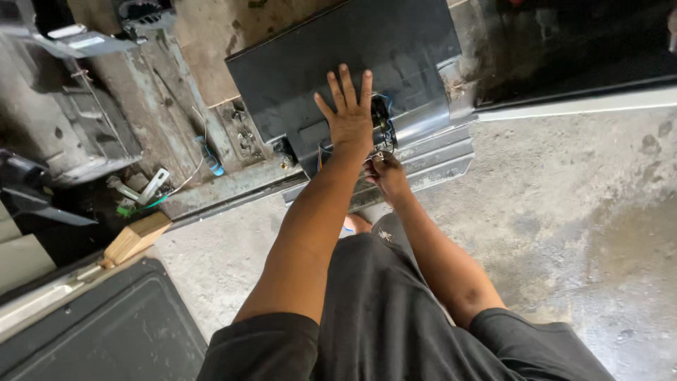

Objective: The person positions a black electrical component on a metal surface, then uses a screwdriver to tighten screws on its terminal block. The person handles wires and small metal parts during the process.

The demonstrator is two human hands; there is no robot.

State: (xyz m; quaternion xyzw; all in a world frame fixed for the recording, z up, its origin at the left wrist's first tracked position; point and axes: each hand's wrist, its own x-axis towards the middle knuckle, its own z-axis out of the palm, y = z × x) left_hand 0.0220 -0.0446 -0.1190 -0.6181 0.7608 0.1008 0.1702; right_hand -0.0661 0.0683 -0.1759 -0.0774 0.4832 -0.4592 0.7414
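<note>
I see my left hand (350,116) laid flat on a dark metal panel (338,63), fingers spread wide and palm down — it grips nothing, only presses on the sheet. The panel lies on the concrete floor (564,212) and reaches away from me toward the top of the view, its near edge rolled over a grey stepped sill (437,159).

My right hand (386,176) sits just below and to the right of the left one, at that near edge. Its fingers are curled in on a thin bundle of wires (381,123) that comes out of a dark round opening in the panel — the grip looks pinched shut, though what exactly lies between the fingertips is too small to tell. The wires run from the opening straight down toward the right hand, so that hand is plainly the nearer of the two; the left touches the panel just beside the opening.

Off to the left, well apart, lie a wooden block (135,238) and a blue-handled tool (210,161).
</note>
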